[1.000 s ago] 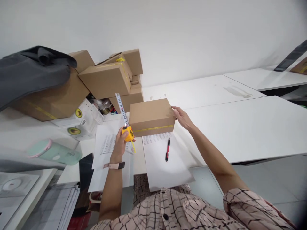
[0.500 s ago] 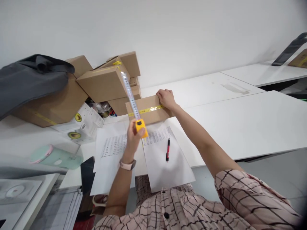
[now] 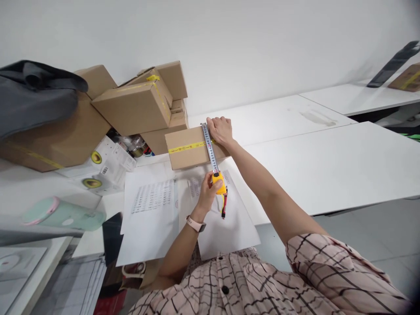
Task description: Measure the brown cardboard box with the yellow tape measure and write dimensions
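Observation:
My left hand (image 3: 206, 197) is closed round the yellow case of a tape measure (image 3: 219, 184), just off the near side of a small cardboard box (image 3: 185, 155). From the case the metal blade (image 3: 210, 146) runs out across the box top, over a strip of yellow packing tape, to the far edge. My right hand (image 3: 221, 130) grips the box at its far right edge, fingers bent over it, with the thumb against the blade's end. Printed sheets (image 3: 154, 199) lie in front of the box. A red and black pen (image 3: 224, 206) rests on the right sheet (image 3: 229, 232), below the tape case.
Several larger cardboard boxes (image 3: 131, 107) are stacked at the left, with a dark grey bag (image 3: 36, 103) on top. A box with avocado pictures (image 3: 98, 168) and a mint green bottle (image 3: 65, 214) stand nearer. White tabletops (image 3: 311, 162) stretch right along the wall.
My left hand has brought the tape measure rightward and laid its blade, which was held up in the air, across the box. My right hand stays at the box's far edge.

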Demonstrator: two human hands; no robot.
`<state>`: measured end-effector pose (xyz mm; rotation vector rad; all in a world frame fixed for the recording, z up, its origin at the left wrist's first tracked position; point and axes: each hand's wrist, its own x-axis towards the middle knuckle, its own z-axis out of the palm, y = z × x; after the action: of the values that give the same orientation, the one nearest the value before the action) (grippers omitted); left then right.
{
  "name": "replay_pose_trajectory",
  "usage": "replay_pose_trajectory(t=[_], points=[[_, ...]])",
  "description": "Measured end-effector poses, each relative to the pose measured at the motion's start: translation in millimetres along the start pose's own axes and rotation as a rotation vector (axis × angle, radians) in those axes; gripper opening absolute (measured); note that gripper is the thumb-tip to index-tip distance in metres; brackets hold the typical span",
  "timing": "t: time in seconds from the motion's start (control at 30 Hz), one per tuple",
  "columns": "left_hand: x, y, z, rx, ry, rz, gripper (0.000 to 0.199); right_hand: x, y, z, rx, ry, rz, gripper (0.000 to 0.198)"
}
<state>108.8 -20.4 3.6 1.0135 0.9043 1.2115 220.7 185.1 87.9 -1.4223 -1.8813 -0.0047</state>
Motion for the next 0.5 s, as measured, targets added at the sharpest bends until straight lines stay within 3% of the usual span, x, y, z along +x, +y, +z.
replay_pose_trajectory(t=[0.5], points=[[2.0,-28.3,-1.2,0.104,0.000,0.075,0.046,1.1,-8.3,0.8,-0.072,-0.025,0.080,0.054]])
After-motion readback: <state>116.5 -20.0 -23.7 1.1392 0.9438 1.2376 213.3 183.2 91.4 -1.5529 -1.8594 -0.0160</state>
